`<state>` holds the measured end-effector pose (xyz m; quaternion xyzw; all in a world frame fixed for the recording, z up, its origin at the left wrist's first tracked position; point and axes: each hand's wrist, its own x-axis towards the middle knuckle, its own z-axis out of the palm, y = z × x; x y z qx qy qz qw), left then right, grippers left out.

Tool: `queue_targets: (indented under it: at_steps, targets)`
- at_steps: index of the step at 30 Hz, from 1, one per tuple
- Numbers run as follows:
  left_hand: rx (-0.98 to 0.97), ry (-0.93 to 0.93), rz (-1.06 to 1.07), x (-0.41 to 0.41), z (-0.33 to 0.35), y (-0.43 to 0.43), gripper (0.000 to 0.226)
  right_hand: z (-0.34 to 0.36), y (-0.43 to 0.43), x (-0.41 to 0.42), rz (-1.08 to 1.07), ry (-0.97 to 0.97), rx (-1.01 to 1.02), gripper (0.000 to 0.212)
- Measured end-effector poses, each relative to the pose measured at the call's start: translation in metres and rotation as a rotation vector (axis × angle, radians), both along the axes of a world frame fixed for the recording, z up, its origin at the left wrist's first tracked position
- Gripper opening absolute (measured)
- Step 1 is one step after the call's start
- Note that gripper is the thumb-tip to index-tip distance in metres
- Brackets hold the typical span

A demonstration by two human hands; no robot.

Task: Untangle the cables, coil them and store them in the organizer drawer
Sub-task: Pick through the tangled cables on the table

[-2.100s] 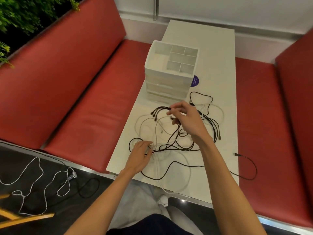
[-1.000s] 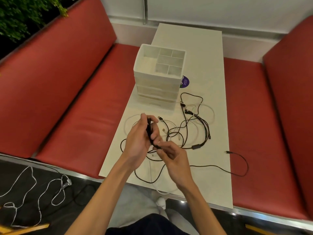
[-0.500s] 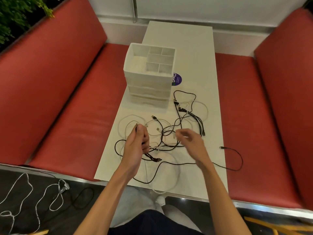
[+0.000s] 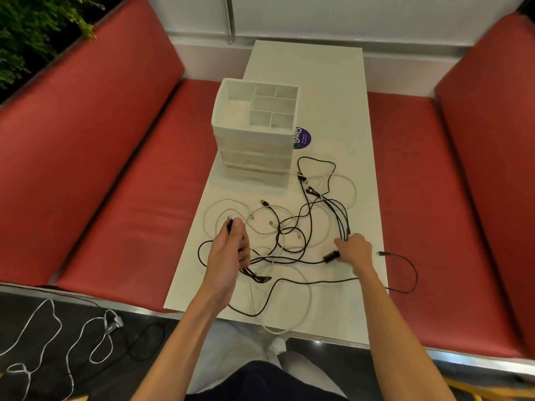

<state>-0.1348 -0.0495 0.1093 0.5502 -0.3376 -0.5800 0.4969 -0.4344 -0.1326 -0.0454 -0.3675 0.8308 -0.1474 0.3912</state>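
Observation:
A tangle of black cables (image 4: 311, 215) and white cables (image 4: 260, 224) lies spread over the near half of the white table (image 4: 330, 88). My left hand (image 4: 230, 253) is a fist shut on a folded bundle of black cable, with plug ends sticking out above and below it. My right hand (image 4: 353, 251) rests at the right of the tangle, fingers closed on black cable strands beside a small black adapter block (image 4: 331, 257). The white organizer (image 4: 254, 157) with stacked drawers stands behind the cables, its drawers shut and its top compartments open.
Red bench seats flank the table on both sides. A purple round sticker (image 4: 302, 138) sits beside the organizer. More white and black cables (image 4: 58, 337) lie on the dark floor at lower left. One black cable end (image 4: 405, 270) trails past the table's right edge.
My right hand has left the bundle and moved right to the black strands near the adapter. My left hand keeps the black cable bundle and has lowered toward the table.

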Motion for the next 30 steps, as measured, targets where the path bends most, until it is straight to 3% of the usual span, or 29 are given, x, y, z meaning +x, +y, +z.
queue_targets:
  at_steps: [4, 7, 9, 12, 18, 23, 30]
  targets:
    - [0.012, -0.007, -0.02, 0.003, -0.003, 0.002, 0.039, 0.026, 0.015, -0.004, -0.3, -0.518, -0.172, 0.022]
    - [0.016, 0.014, -0.027, 0.005, -0.004, 0.004, 0.04, 0.068, 0.028, 0.002, -0.324, -0.792, -0.242, 0.009]
    - [0.016, 0.021, -0.036, 0.005, -0.004, 0.006, 0.04, 0.093, 0.035, 0.007, -0.304, -0.881, -0.205, 0.033]
    - [0.021, 0.043, -0.04, 0.005, -0.001, 0.008, 0.04, 0.118, 0.041, 0.019, -0.208, -0.866, -0.209, 0.06]
    - [0.065, 0.132, -0.017, 0.003, 0.005, 0.01, 0.037, 0.149, 0.056, 0.053, -0.005, -0.916, -0.37, 0.038]
    - [0.086, 0.209, 0.008, 0.0, 0.001, 0.009, 0.025, 0.153, 0.07, 0.077, 0.169, -0.819, -0.397, 0.029]
    - [-0.031, 0.066, -0.038, 0.005, -0.003, 0.014, 0.028, 0.156, 0.082, 0.08, 0.149, -0.844, -0.375, 0.031]
